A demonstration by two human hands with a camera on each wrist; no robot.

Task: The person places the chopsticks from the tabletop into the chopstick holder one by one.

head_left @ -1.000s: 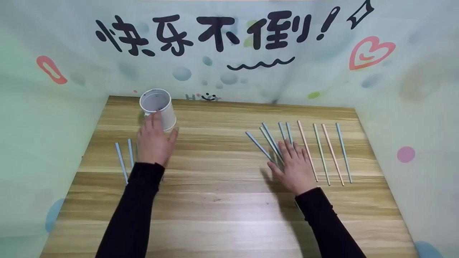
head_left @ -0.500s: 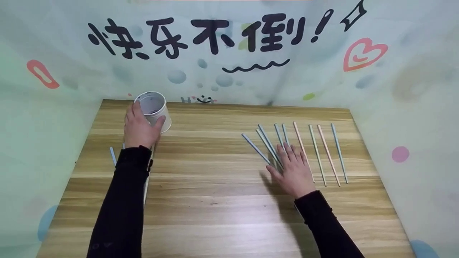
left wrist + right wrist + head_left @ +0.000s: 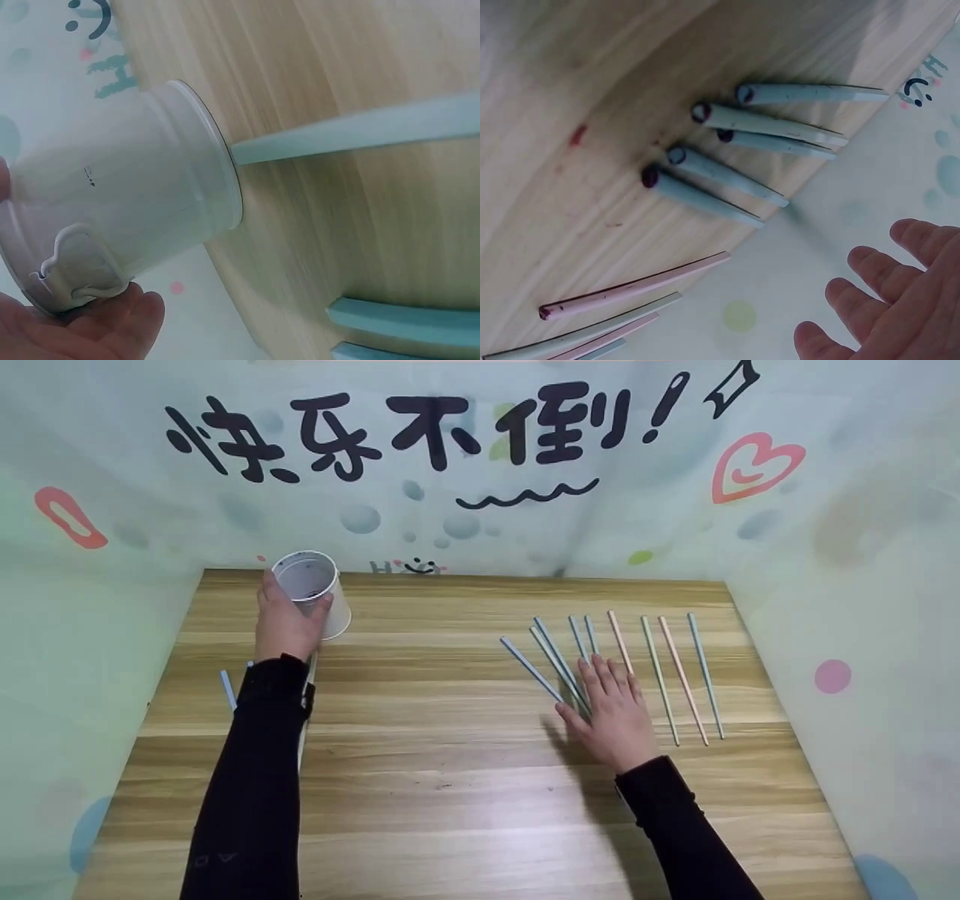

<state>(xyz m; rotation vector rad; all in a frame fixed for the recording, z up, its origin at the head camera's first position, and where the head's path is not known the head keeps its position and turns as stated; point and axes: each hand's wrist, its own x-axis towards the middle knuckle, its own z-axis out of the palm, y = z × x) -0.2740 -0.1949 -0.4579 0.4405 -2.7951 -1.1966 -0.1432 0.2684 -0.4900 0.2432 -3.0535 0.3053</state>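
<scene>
Left fingers: I see my left hand curled round the white metal cylinder cup with a small side handle, thumb on one side and fingers on the other; the left wrist view shows the cup tilted, its base rim off the wood.
Right fingers: my right hand lies flat with fingers spread and straight, resting over the near ends of the blue-grey plastic chopsticks; it grips nothing.
Cup position: far-left corner of the wooden plank table, open mouth up, and I can see no chopstick inside it.
Chopsticks right: 5 blue-grey ones fan out by my right hand; the pink, pale green and blue chopsticks lie in a row just beyond.
Chopsticks left: 2 or more pale blue chopsticks sit beside my left sleeve, partly hidden.
Progress: my judgement is that this is an early stage; the cup is in hand, and every chopstick is on the table, none gathered yet.
</scene>
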